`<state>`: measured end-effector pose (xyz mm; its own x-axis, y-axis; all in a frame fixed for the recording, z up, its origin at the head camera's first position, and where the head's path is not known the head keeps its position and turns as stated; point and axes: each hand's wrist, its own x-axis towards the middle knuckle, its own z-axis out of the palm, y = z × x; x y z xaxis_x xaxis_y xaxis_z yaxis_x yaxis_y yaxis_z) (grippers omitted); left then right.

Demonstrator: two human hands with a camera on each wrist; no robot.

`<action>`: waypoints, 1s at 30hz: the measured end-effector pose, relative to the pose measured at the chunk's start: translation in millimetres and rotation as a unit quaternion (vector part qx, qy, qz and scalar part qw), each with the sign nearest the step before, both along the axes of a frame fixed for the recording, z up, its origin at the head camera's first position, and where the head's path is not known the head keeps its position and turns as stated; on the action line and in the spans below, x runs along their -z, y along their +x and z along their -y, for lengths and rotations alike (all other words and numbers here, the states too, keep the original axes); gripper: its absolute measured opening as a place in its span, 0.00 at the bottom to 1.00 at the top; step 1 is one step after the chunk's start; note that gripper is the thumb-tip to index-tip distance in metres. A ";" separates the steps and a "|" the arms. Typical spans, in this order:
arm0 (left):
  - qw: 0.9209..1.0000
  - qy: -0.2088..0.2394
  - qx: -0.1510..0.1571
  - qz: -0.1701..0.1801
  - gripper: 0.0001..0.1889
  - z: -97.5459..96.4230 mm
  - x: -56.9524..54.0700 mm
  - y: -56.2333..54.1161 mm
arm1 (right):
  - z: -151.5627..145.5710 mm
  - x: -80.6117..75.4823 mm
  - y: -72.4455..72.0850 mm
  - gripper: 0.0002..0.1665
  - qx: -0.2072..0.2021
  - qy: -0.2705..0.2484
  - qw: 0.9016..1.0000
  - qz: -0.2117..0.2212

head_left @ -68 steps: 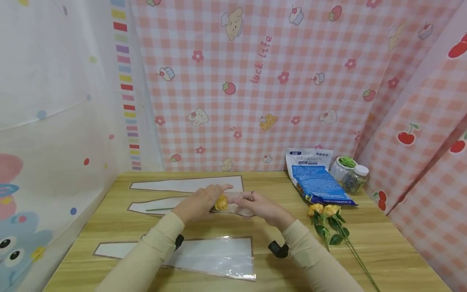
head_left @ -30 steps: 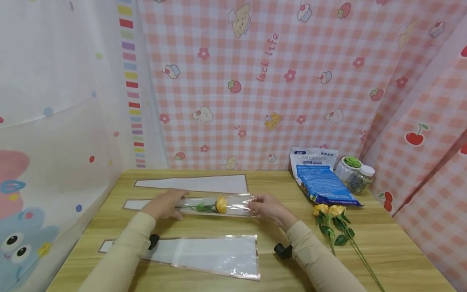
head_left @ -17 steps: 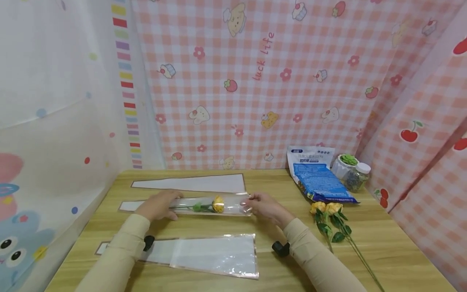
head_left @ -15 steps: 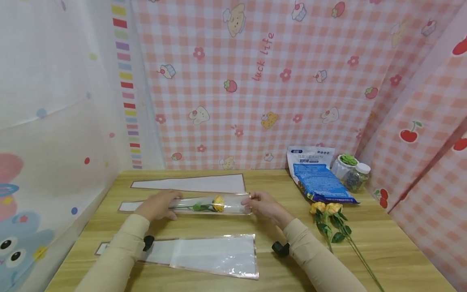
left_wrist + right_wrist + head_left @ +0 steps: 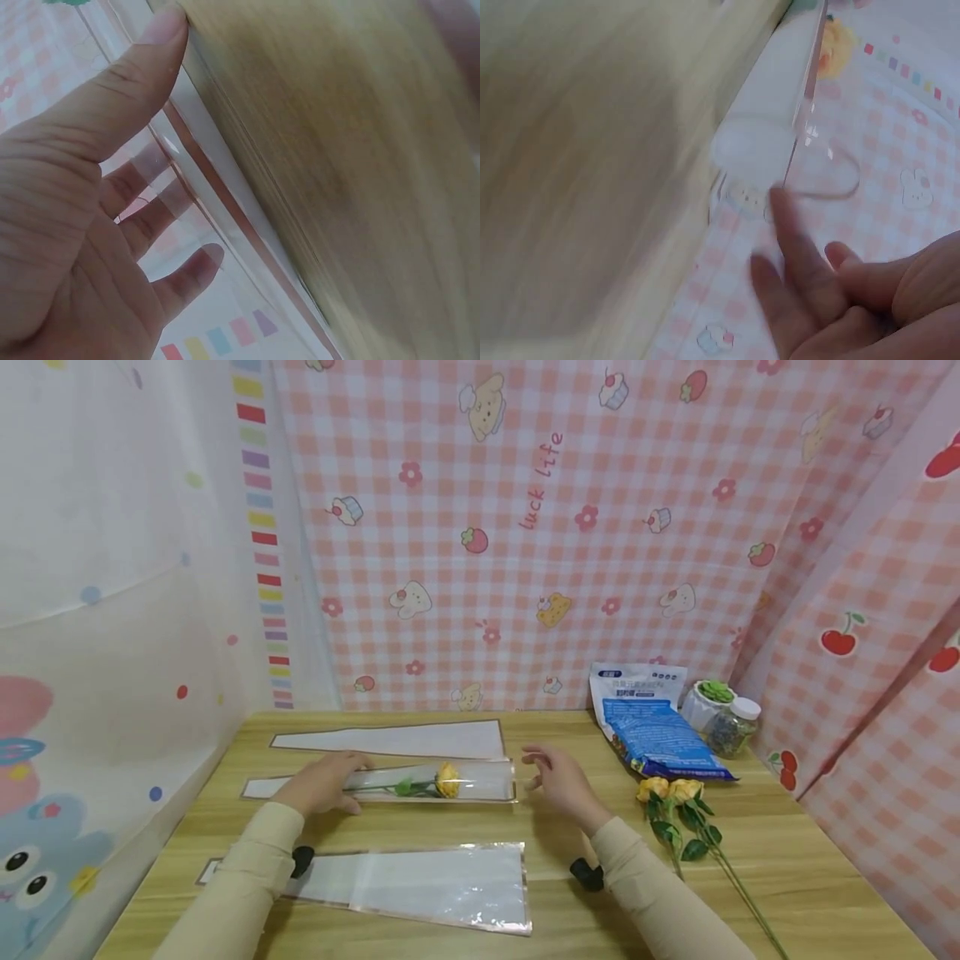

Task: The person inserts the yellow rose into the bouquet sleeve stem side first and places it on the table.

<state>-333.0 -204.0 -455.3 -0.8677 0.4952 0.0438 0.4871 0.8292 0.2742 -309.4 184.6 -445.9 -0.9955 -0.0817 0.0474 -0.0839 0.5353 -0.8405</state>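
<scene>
A yellow rose (image 5: 447,780) lies inside a clear, tapered flower sleeve (image 5: 487,787), its stem running left. My left hand (image 5: 318,782) rests across the sleeve over the stem, fingers toward the far side. In the left wrist view, the left thumb (image 5: 154,49) meets the sleeve's edge, and the loosely bent fingertips show dimly through film. My right hand (image 5: 558,781) holds nothing; its loosely bent fingers stand just right of the sleeve's wide mouth. The right wrist view shows this hand (image 5: 825,292) blurred beside the mouth.
Similar sleeves lie behind (image 5: 405,739) and in front (image 5: 450,887). At right are two yellow roses (image 5: 670,790), a blue and white bag (image 5: 652,727), a potted succulent (image 5: 708,697) and a lidded jar (image 5: 733,727). Patterned curtains (image 5: 525,568) bound the wooden table (image 5: 420,827).
The left hand has slid left from beside the bloom along the sleeve. The right hand held the sleeve's mouth, then let go and drew away to the right. The sleeve lies flatter.
</scene>
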 end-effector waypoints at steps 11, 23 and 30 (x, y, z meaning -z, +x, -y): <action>1.000 -0.003 -0.001 0.001 0.34 0.2 0.6 -1.3 | -24.7 -3.2 8.6 0.35 -0.050 0.094 0.993 -0.051; 1.000 -0.005 -0.007 0.011 0.40 -6.7 -8.3 5.6 | -16.4 -5.4 65.8 0.22 -0.158 0.268 0.947 -0.075; 1.000 -0.009 0.011 -0.017 0.39 -9.6 -28.7 36.4 | -7.2 1.4 85.3 0.36 -0.234 0.273 0.931 -0.059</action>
<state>-296.5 -194.5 -426.6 -0.8551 0.5145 0.0632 0.5133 0.8232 0.2426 -224.1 191.8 -447.3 -0.8352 -0.5495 -0.0218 -0.4901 0.7619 -0.4235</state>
